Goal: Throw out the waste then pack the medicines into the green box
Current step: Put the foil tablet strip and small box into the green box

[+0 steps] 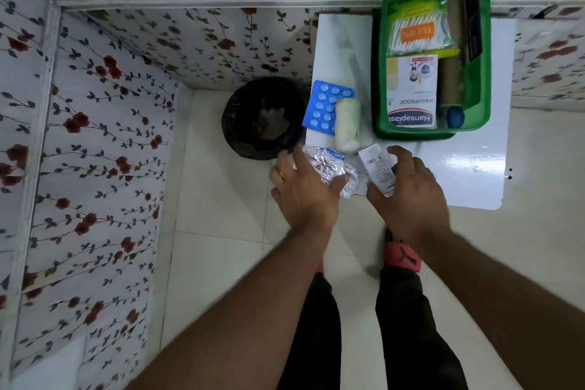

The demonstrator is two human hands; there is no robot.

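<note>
A green box (478, 79) stands on the white table (468, 168) and holds a Hansaplast pack (411, 95), a cotton-bud pack (418, 32), brown rolls and a blue-capped item. On the table's left edge lie a blue pill blister (326, 104) and a white gauze roll (347, 123). My left hand (304, 190) rests on a silver foil strip (329, 168), fingers spread over it. My right hand (411, 187) grips a small white medicine carton (378, 168) at the table's front edge.
A black-lined waste bin (262, 117) with some rubbish inside stands on the tiled floor left of the table. Flower-patterned walls close in at the left and back. My legs and a red shoe (403, 255) are below the table's front edge.
</note>
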